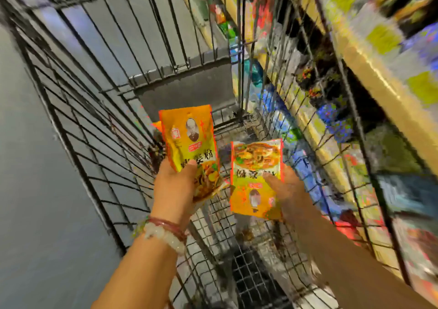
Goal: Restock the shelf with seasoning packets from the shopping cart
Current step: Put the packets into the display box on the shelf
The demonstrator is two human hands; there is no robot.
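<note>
Both my hands are inside the wire shopping cart [99, 124]. My left hand [174, 190] grips the lower end of an orange-yellow seasoning packet [189, 136], held upright with its printed front toward me; another packet edge shows behind it. My right hand [288, 190] pinches a second orange-yellow seasoning packet [256, 178], held upside down, thumb on its front. The shelf [369, 72] runs along the right of the cart, blurred. More packets lie dimly on the cart floor near the left side.
A grey flap [187, 91] closes the cart's far end. The cart's right wire wall [308, 95] stands between my hands and the stocked shelves. Grey floor [35, 166] lies left of the cart. Beaded bracelets [163, 233] circle my left wrist.
</note>
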